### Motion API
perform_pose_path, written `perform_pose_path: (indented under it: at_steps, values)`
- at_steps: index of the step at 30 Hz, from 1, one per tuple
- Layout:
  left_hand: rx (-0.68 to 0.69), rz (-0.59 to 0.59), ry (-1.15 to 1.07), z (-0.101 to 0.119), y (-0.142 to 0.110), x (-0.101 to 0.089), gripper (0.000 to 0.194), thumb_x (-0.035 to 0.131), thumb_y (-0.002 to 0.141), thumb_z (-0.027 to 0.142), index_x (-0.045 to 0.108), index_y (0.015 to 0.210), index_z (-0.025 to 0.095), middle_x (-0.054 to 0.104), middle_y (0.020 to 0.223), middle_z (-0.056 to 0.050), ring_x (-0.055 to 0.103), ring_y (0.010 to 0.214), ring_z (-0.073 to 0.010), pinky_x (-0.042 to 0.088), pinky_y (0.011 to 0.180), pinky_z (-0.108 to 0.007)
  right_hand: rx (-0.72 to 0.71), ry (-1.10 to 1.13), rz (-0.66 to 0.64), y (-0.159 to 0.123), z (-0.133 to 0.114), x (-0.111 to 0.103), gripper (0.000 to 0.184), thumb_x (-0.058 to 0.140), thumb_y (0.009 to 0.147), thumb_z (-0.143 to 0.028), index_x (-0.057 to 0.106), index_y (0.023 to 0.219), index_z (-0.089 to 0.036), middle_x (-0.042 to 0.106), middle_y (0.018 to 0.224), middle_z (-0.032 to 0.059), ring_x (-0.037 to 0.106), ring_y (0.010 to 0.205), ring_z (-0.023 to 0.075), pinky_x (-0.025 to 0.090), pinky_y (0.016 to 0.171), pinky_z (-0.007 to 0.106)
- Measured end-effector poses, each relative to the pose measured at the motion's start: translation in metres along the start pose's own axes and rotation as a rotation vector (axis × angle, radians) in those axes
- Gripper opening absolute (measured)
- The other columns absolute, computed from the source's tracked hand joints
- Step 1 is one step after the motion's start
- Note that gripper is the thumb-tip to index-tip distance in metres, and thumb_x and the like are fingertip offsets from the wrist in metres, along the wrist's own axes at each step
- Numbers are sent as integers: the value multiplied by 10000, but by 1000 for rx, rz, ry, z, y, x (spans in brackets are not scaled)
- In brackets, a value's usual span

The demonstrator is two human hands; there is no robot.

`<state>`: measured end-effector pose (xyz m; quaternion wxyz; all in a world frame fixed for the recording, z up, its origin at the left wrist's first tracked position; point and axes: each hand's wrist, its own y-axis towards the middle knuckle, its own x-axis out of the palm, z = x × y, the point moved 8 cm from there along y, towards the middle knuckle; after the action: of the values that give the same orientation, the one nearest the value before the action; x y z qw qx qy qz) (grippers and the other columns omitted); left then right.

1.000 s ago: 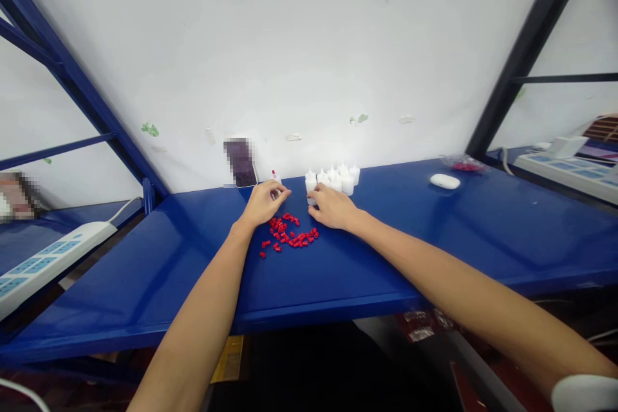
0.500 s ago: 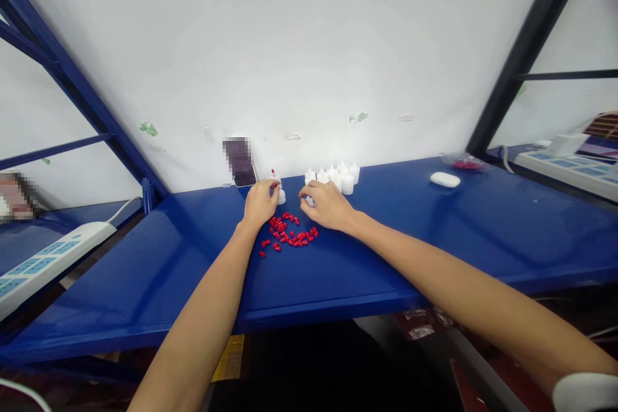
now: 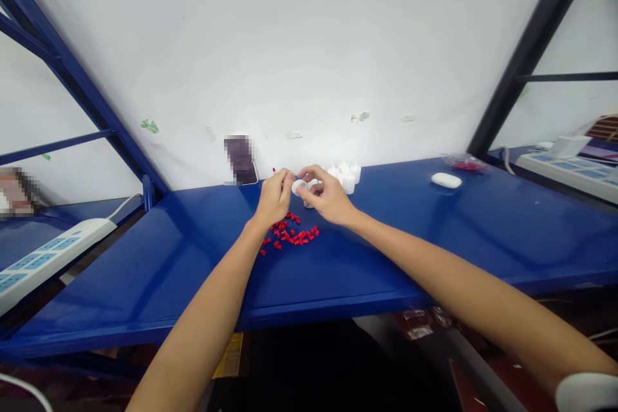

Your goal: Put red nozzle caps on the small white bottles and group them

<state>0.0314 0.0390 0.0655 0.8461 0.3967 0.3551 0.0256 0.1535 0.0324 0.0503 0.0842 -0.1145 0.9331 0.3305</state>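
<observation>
My right hand point(image 3: 328, 196) is closed on a small white plastic bottle point(image 3: 299, 187), lifted off the table and tilted, its round end facing me. My left hand point(image 3: 276, 196) is closed too, its fingertips meeting the bottle's left side; whatever they pinch is hidden. Below the hands lies a loose scatter of small red caps point(image 3: 302, 237). Just behind my left hand shows the red tip of a capped bottle point(image 3: 274, 170), mostly covered. Several white bottles with pointed nozzles point(image 3: 348, 181) stand grouped behind my right hand.
A phone point(image 3: 241, 161) leans on the wall at the back. On the right of the blue table point(image 3: 386, 264) lie a white oval case point(image 3: 446, 180) and a plastic bag with red contents point(image 3: 466, 164). Power strips point(image 3: 53, 257) lie beyond the left frame post.
My right hand has raised a white bottle from the table and turned it. My left hand has moved right, away from beside the red-capped bottle, and now meets the right hand.
</observation>
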Motion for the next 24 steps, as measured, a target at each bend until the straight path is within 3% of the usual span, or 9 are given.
perform_pose_path:
  at_steps: [5,10,14,18,21,24]
  values:
    - [144,-196,-44,12,-7,20,202,375,967,251,539,874,179,639,794,-15,563,703,-147,420,686,-266,128,231,21,7,14,-1,191,620,810,-348,520,886,-204,505,675,-76,560,449,90,462,462,231]
    - [115,-252,-18,7,-7,28,237,345,1001,291,548,958,176,673,845,-36,601,733,-160,430,699,-269,162,292,25,7,20,-2,227,586,824,-363,499,978,-221,560,690,-75,568,433,89,439,441,215]
    - [159,-291,90,-2,-7,27,298,296,994,258,559,881,174,676,851,-74,617,754,-190,441,724,-297,137,250,-67,4,13,7,235,536,859,-322,578,1057,-203,560,701,-54,548,467,81,440,477,217]
    - [220,-319,158,-9,-8,28,280,320,952,254,564,836,180,683,851,-90,623,760,-215,454,728,-310,123,239,-131,2,13,18,332,681,782,-363,558,1046,-204,601,842,-26,559,550,90,447,511,229]
    - [253,-289,193,-7,-8,30,208,373,890,242,570,865,179,690,881,-99,624,766,-233,450,701,-318,62,147,-101,3,12,18,351,725,744,-375,511,962,-204,554,779,-48,517,606,101,443,567,238]
    - [192,-273,253,-9,-4,26,219,377,876,239,572,790,187,680,806,-88,620,735,-233,436,682,-320,-74,-123,-27,1,1,9,247,661,821,-385,496,831,-202,515,697,-49,477,633,115,414,630,254]
